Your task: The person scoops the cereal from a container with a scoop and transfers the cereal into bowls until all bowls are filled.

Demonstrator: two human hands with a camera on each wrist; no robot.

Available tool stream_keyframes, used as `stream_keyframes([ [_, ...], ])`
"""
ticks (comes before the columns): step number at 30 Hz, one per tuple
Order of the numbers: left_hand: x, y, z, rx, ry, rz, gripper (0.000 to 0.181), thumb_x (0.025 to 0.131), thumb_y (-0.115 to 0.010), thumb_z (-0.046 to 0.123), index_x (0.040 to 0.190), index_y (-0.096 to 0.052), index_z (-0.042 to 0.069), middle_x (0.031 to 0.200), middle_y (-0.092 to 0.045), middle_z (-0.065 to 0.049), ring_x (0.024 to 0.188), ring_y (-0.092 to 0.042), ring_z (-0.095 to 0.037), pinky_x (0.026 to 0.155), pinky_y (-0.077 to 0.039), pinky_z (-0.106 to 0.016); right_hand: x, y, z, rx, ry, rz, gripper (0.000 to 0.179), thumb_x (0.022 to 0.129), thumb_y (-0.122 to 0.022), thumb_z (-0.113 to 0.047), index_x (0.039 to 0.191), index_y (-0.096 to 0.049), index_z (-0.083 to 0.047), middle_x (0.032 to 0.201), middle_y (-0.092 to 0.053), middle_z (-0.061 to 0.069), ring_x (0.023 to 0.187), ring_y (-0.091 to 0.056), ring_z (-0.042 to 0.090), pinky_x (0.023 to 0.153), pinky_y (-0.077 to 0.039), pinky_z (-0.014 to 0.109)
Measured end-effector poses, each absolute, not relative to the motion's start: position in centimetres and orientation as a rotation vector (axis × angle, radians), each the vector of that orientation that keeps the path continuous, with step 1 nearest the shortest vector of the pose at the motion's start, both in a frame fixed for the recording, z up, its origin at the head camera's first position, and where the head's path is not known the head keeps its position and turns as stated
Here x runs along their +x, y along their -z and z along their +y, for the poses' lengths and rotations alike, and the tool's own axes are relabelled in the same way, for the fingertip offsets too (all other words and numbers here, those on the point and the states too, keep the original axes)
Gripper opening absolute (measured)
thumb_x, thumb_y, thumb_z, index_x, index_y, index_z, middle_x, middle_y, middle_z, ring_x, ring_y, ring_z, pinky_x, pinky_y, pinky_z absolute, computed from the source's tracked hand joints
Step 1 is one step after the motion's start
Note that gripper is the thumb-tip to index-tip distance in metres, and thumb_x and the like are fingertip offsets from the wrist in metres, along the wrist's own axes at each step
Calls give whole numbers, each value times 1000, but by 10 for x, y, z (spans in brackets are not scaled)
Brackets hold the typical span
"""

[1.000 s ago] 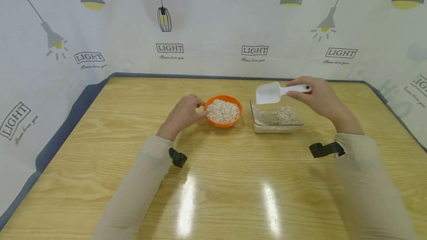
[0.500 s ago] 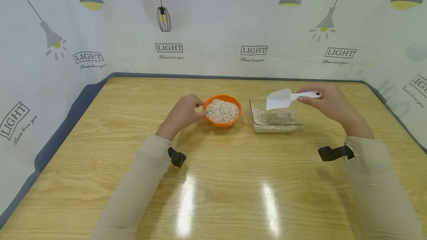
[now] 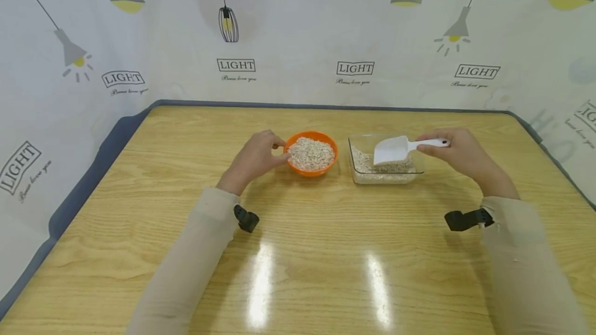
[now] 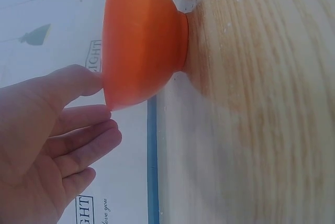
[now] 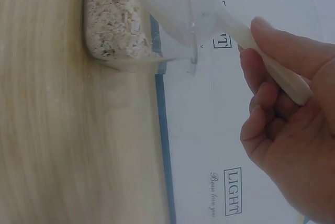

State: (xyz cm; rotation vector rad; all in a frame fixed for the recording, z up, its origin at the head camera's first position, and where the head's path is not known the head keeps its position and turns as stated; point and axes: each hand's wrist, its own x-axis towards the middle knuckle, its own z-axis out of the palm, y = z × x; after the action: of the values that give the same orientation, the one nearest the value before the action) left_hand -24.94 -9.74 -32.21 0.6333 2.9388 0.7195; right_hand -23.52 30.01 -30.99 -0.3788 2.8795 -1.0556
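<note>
My right hand grips the handle of a white scoop, thumb on one side and curled fingers on the other. The scoop's blade dips inside a clear rectangular container part-filled with oat flakes. Whether the blade touches the flakes cannot be made out. To the left stands an orange bowl, heaped with oat flakes. My left hand touches the bowl's left rim with the thumb and index fingertips; its other fingers extend fairly straight beside the bowl in the left wrist view.
Both vessels stand on a wooden table, towards its far side. A dark blue edging runs along the back, below a light wall covering printed with lamps. Each wrist wears a black strap.
My right hand first moved right with the scoop, then lowered it, so the blade went from above the container down into it. The left hand and the bowl have stayed put.
</note>
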Motion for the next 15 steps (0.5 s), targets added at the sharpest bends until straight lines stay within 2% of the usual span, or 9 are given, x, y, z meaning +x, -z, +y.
stream_keyframes([
  [5, -250, 322, -97, 626, -716, 2939, 32, 85, -65, 22, 108, -66, 0, 100, -60, -14, 91, -53, -25, 80, -44, -35, -236, 314, 302, -355, 1062, 2836, 44, 88, -61, -30, 119, -59, 2, 129, -45, 27, 112, -45, 35, 77, -41, 44],
  [8, -250, 321, -97, 630, -718, 2936, 32, 86, -65, 22, 108, -66, -1, 100, -60, -15, 92, -54, -26, 79, -44, -36, -236, 316, 303, -342, 1064, 2824, 43, 88, -61, -29, 119, -59, 1, 128, -47, 25, 102, -49, 31, 71, -41, 38],
  [10, -250, 321, -97, 632, -719, 2934, 32, 86, -65, 22, 108, -66, -1, 101, -60, -15, 92, -54, -27, 79, -44, -36, -236, 318, 304, -330, 1069, 2811, 44, 89, -61, -30, 120, -59, 0, 128, -48, 24, 101, -48, 29, 70, -41, 37],
  [12, -249, 321, -97, 634, -716, 2933, 32, 86, -65, 22, 108, -66, -1, 101, -60, -16, 93, -54, -27, 79, -44, -36, -235, 318, 304, -315, 1085, 2787, 45, 89, -61, -30, 121, -58, 1, 130, -46, 24, 103, -47, 31, 72, -41, 40],
  [15, -249, 321, -97, 629, -716, 2931, 32, 86, -65, 22, 108, -66, -1, 101, -60, -16, 92, -54, -27, 79, -44, -35, -234, 320, 305, -320, 1106, 2741, 46, 89, -60, -30, 122, -56, 2, 132, -42, 25, 117, -40, 35, 82, -39, 49],
])
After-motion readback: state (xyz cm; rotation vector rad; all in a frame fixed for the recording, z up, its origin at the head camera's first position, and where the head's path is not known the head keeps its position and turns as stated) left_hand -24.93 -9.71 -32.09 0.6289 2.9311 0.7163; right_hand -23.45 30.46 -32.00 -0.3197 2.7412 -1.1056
